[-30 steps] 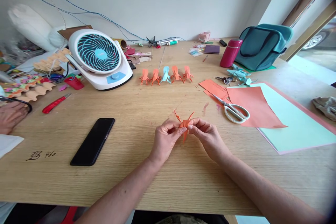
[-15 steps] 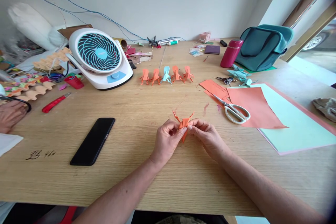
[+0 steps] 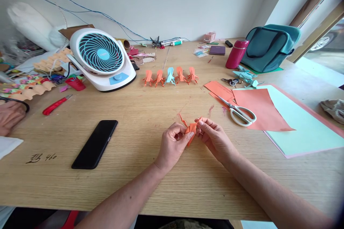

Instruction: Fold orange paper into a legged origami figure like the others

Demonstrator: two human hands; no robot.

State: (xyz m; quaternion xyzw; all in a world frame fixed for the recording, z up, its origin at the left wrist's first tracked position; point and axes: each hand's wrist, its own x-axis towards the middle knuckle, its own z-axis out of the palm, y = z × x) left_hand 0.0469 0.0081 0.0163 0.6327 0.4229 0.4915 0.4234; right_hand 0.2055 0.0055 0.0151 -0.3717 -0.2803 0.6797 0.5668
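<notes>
Just above the table, an orange origami insect (image 3: 191,128) is held between both my hands. My left hand (image 3: 173,145) pinches its body, the thumb lying on top. With thumb and forefinger, my right hand (image 3: 213,136) grips a thin folded leg at the upper right. Another thin leg sticks up at the upper left, free of my fingers. Part of the body is hidden behind my fingertips. Farther back stands a row of folded paper insects, several orange ones (image 3: 181,75) and a light blue one (image 3: 170,76).
White-handled scissors (image 3: 240,113) rest on orange paper (image 3: 264,109) at the right. A black phone (image 3: 95,144) lies left of my hands. Behind it are a red cutter (image 3: 57,105) and a fan (image 3: 102,61). Another person's hand (image 3: 12,116) holds a dark-handled tool at the far left.
My right hand has shifted from the insect's body to its upper right leg, thumb moving up. My left hand keeps its pinch, and the insect has tilted slightly and moved a little right.
</notes>
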